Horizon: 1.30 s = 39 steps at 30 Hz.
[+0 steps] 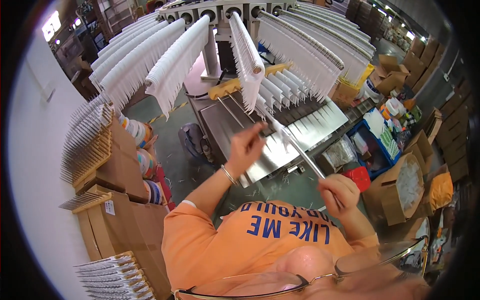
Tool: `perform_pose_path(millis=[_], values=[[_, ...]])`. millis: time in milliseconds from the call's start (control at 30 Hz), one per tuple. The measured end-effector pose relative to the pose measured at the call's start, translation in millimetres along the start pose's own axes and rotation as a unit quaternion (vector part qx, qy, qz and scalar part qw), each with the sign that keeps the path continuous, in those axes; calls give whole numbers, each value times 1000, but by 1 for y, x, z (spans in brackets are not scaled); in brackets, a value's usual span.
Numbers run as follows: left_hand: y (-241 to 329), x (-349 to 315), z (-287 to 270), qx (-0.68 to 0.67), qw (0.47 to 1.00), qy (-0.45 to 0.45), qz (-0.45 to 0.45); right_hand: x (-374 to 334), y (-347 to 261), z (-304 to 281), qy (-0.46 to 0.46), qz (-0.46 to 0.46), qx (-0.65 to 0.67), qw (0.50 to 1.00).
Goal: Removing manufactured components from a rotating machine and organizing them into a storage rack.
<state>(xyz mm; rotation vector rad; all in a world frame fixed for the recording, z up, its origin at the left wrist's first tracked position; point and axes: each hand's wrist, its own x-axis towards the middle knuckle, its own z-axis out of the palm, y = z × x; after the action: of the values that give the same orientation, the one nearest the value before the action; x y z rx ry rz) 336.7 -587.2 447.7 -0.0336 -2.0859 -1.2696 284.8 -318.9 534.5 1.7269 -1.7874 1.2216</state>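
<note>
My right hand (340,194) is wrapped round the near end of a slim metal rod (307,159). The rod slants away to the upper left, with a few thin white pieces (283,133) on its far part. Beside that part is my left hand (245,150), its fingers curled together; whatever they may pinch is too small to make out. Beyond both hands, a wooden bar (225,90) lies across a shiny steel table (327,120). Metal rods stick out from the bar, several of them hung with white pieces (285,89).
Above the table, a machine (220,12) holds radiating rods densely hung with white pieces (172,62). At left, spiky rod racks (90,145) top cardboard boxes (120,220). A blue crate (375,145), a red container (358,178) and open cartons (395,187) stand at right.
</note>
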Motion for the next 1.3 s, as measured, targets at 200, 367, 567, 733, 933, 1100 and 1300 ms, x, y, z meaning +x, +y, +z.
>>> perform_pose_path(millis=[200, 367, 567, 733, 933, 1100, 1300], values=[[-69, 70, -23, -362, 904, 136, -181, -18, -8, -25, -5, 49, 0, 999], [-87, 75, -11, -351, 913, 118, -174, 14, 2, 0, 0, 55, -7, 998], [-14, 36, 14, -241, 965, 19, -104, -4, 23, 14, 38, 61, 31, 997], [-51, 63, 8, -325, 923, 85, -190, -32, 9, -17, 48, 71, 19, 996], [-109, 106, 12, -503, 828, 35, -248, -10, 8, -15, 46, 120, 42, 991], [-82, 108, 17, -476, 827, 62, -292, -8, 11, -11, 50, 135, 46, 988], [-75, 104, 18, -392, 891, 47, -224, 5, 17, -6, 45, 143, 63, 987]])
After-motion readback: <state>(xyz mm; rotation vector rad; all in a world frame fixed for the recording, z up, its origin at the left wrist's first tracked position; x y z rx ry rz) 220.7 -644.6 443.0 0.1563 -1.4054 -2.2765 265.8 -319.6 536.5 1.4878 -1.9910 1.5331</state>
